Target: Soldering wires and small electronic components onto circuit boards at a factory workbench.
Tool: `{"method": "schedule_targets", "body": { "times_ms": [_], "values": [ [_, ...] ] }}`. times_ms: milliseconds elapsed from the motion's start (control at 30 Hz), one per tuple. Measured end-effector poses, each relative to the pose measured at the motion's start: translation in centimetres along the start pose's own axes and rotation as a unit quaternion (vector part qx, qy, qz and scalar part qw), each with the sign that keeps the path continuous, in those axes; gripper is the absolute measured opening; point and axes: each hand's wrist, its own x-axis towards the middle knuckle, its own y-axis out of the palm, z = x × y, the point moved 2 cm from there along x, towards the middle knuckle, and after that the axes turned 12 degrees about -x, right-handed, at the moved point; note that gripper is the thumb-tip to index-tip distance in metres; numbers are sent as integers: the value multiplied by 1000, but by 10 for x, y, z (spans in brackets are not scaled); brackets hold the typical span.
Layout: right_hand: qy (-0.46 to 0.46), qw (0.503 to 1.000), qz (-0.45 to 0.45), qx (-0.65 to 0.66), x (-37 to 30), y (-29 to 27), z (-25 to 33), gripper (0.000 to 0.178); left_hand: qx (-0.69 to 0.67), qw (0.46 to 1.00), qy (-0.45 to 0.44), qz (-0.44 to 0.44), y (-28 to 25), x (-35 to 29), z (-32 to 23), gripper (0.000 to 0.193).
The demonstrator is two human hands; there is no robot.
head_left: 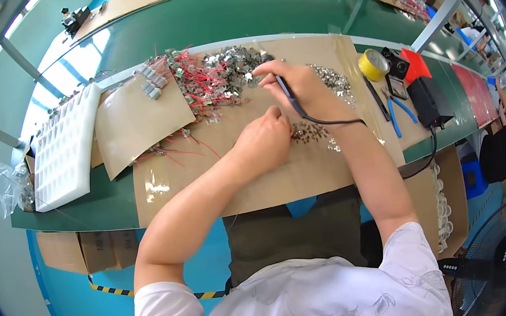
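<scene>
My right hand [311,91] is closed around a black soldering iron [286,88], its tip pointing up and away over the board and its cable trailing across my wrist. Close by on the left, my left hand [265,139] rests low over the brown cardboard sheet [206,186] with its fingers pinched together; whatever they hold is hidden. Small dark brown parts [308,131] lie scattered just right of those fingers. Farther right is a pile of small silvery metal parts [333,80]. Beyond my hands spreads a heap of metal pieces [230,66] mixed with red wires [196,84].
At left, a white compartment tray [69,152] leans beside a loose cardboard piece [141,118]. On the right are a yellow spool [373,65], blue-handled pliers [394,116] and a black power box [430,101] with a hanging cord. A fan [502,254] stands low at right.
</scene>
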Motion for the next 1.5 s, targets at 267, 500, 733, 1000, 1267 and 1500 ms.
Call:
{"method": "schedule_targets", "body": {
  "times_ms": [267, 500, 733, 1000, 1267, 1500],
  "values": [
    [-4, 984, 175, 5, 31, 32, 2, 42, 24, 998, -34, 45, 3, 0, 2, 24],
    [27, 981, 193, -12, 32, 38, -2, 39, 11, 999, -31, 21, 1, -1, 0, 25],
    [13, 985, 172, 4, 30, 40, -6, 41, -19, 999, -39, -11, -6, -4, -2, 21],
    [14, 995, 94, -30, -14, -26, -3, 38, -32, 999, 8, -17, -10, -3, -8, 19],
    [33, 997, 71, -23, -39, -14, -10, 40, -39, 998, 6, -38, -19, -6, -11, 20],
    [29, 997, 65, -37, -54, -20, -2, 41, 120, 990, -78, -18, -72, -14, -22, 35]
  ]
}}
